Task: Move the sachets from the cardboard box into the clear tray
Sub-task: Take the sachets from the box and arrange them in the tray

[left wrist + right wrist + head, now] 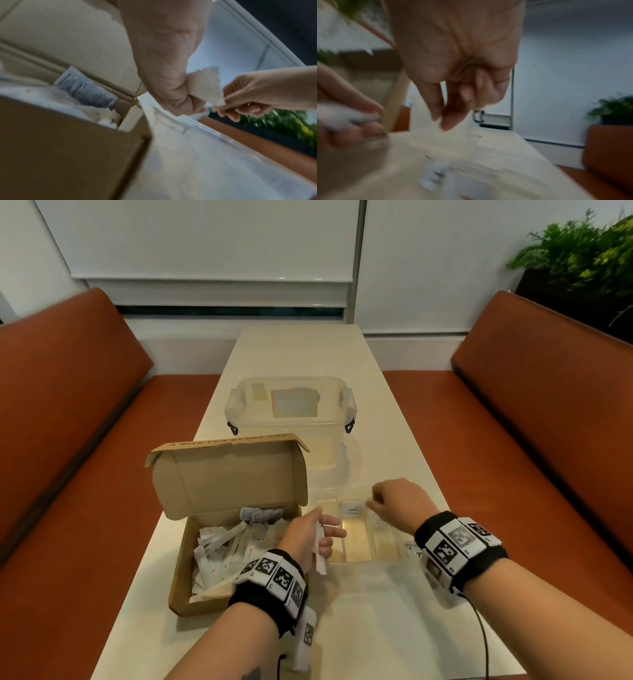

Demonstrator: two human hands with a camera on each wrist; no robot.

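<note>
An open cardboard box point(181, 587) at the left of the table holds several white sachets point(222, 546). To its right lies the clear tray point(371, 539) with long compartments. My left hand point(325, 534) hovers between box and tray and pinches one white sachet point(320, 553), which hangs down; the left wrist view shows that sachet point(207, 83) below my palm. My right hand point(375, 503) is over the tray's far end, fingers curled. In the blurred right wrist view its thumb and forefinger point(447, 119) meet with nothing visible between them.
A clear lidded container point(291, 412) stands behind the box and tray. A printed sachet point(412, 546) lies in the tray's right compartment. Orange benches point(68, 440) flank the narrow table point(376, 628); a plant point(582, 258) is at the far right.
</note>
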